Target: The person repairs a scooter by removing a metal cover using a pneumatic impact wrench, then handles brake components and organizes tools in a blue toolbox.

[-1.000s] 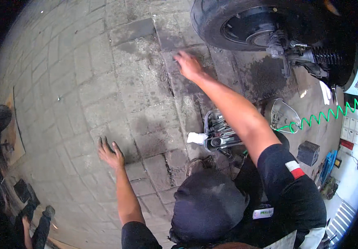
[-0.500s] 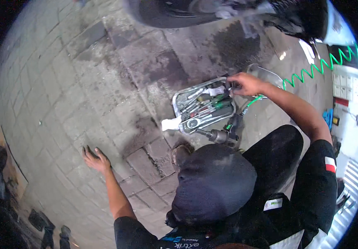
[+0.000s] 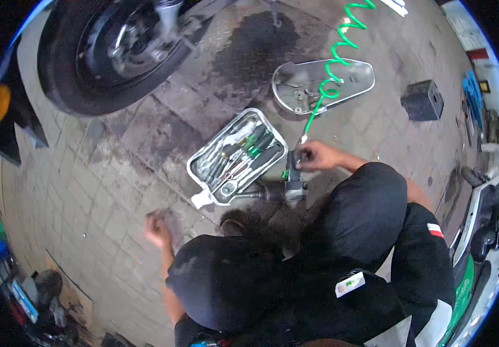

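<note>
My right hand is closed around the upper end of the handle of an air impact wrench, with fingers bent and partly hidden. The wrench lies on the paving with its long socket pointing left. A green coiled air hose joins it at the handle end. Left of the wrench rests a metal tray holding a ratchet, screwdrivers and other hand tools. A white rag or paper sticks out at its near corner. My left hand hangs over the paving, blurred, touching nothing visible.
A vehicle wheel stands at the upper left. Beyond the tool tray is a teardrop-shaped metal tray with small parts. A dark block sits to the right; a green and white motorcycle stands at the right edge. A dark stain marks the floor.
My right hand has left the tool tray's corner and come to the wrench handle. The left hand is nearer my knee. The view has shifted, bringing the wheel and parts tray more fully into sight.
</note>
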`<action>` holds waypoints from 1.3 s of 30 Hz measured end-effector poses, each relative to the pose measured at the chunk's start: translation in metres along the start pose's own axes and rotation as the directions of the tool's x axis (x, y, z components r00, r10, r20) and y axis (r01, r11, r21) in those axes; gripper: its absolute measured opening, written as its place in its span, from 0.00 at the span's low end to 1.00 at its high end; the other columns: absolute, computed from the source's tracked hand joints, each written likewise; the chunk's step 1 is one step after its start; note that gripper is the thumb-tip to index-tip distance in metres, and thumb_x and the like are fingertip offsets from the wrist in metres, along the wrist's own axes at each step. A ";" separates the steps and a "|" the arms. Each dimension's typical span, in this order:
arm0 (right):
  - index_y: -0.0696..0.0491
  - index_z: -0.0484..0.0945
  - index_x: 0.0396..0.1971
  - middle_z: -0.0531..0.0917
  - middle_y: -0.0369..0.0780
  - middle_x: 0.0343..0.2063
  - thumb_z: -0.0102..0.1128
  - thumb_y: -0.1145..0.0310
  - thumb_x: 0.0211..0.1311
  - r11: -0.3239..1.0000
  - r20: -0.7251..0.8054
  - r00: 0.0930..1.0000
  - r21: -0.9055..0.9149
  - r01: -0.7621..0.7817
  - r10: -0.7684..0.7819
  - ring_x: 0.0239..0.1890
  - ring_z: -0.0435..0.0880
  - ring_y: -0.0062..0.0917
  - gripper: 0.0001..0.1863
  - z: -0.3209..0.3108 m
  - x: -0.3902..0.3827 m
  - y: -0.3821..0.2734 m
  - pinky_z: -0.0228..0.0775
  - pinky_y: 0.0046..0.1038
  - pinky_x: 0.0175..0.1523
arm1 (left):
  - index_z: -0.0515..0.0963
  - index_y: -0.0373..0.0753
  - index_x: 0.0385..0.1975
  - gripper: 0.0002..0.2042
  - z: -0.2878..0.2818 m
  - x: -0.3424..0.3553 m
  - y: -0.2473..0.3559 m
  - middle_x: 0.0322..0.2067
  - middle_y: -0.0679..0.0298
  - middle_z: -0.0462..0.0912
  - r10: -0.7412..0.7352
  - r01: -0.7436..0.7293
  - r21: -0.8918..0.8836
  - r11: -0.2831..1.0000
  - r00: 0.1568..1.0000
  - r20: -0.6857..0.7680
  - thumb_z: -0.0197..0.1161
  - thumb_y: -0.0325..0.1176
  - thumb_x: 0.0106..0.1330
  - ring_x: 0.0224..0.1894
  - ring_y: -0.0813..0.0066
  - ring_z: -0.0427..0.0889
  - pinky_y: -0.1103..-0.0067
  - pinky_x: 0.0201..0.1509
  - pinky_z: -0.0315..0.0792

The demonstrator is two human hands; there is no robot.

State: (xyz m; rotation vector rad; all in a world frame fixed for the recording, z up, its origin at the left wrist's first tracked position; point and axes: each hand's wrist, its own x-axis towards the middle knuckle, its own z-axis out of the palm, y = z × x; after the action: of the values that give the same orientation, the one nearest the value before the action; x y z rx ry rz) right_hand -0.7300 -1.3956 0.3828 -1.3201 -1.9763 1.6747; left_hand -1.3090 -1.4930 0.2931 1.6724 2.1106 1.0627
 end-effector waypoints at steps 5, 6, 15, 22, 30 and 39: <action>0.56 0.80 0.40 0.82 0.42 0.34 0.71 0.66 0.57 0.954 -0.104 0.949 -0.034 0.297 -0.299 0.38 0.81 0.29 0.14 0.056 -0.018 0.052 0.73 0.33 0.45 | 0.78 0.39 0.49 0.21 0.116 0.035 0.191 0.49 0.55 0.79 0.516 -0.523 -0.087 0.848 0.777 0.361 0.70 0.34 0.55 0.51 0.54 0.76 0.62 0.58 0.68; 0.56 0.80 0.40 0.82 0.41 0.35 0.70 0.69 0.57 0.933 -0.148 0.921 -0.084 0.350 -0.359 0.39 0.81 0.28 0.13 0.060 -0.016 0.054 0.72 0.31 0.45 | 0.77 0.40 0.53 0.24 0.130 0.046 0.217 0.53 0.55 0.77 0.558 -0.585 -0.081 0.807 0.709 0.430 0.70 0.35 0.55 0.54 0.53 0.75 0.61 0.60 0.66; 0.58 0.80 0.39 0.81 0.36 0.24 0.67 0.64 0.59 0.975 -0.764 0.608 0.206 -0.085 0.214 0.28 0.76 0.16 0.14 -0.039 -0.057 0.071 0.71 0.26 0.36 | 0.75 0.47 0.51 0.24 0.169 0.064 0.239 0.44 0.55 0.76 0.413 -0.573 0.077 0.816 0.671 0.615 0.70 0.38 0.51 0.47 0.52 0.77 0.60 0.52 0.71; 0.56 0.81 0.45 0.84 0.50 0.39 0.66 0.64 0.54 0.925 -0.865 0.488 -0.272 -0.266 -0.114 0.43 0.84 0.43 0.18 -0.126 0.022 0.128 0.75 0.39 0.49 | 0.73 0.40 0.55 0.22 0.165 0.056 0.211 0.47 0.50 0.77 0.303 -0.517 0.220 0.827 0.740 0.600 0.64 0.39 0.62 0.46 0.48 0.80 0.60 0.46 0.76; 0.52 0.80 0.47 0.84 0.48 0.44 0.65 0.70 0.45 0.806 -0.694 0.719 -0.447 -0.388 -0.039 0.48 0.81 0.47 0.23 -0.142 0.057 0.148 0.72 0.44 0.55 | 0.67 0.41 0.59 0.24 0.166 0.064 0.210 0.45 0.49 0.75 0.329 -0.603 0.241 0.761 0.678 0.657 0.61 0.32 0.61 0.43 0.48 0.80 0.59 0.45 0.76; 0.57 0.80 0.42 0.82 0.42 0.38 0.66 0.73 0.58 0.975 -0.977 0.041 -0.208 0.080 -0.212 0.41 0.81 0.27 0.12 -0.076 0.015 0.125 0.72 0.27 0.47 | 0.72 0.29 0.52 0.21 0.090 0.074 0.179 0.43 0.56 0.81 0.003 0.119 -0.355 0.927 0.946 0.325 0.50 0.44 0.76 0.45 0.66 0.78 0.73 0.55 0.69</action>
State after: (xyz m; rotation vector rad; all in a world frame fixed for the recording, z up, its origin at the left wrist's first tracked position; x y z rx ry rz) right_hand -0.6279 -1.3416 0.2915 -1.5263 -1.1182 0.1365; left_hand -1.1463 -1.3763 0.3674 1.4708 1.6256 1.0143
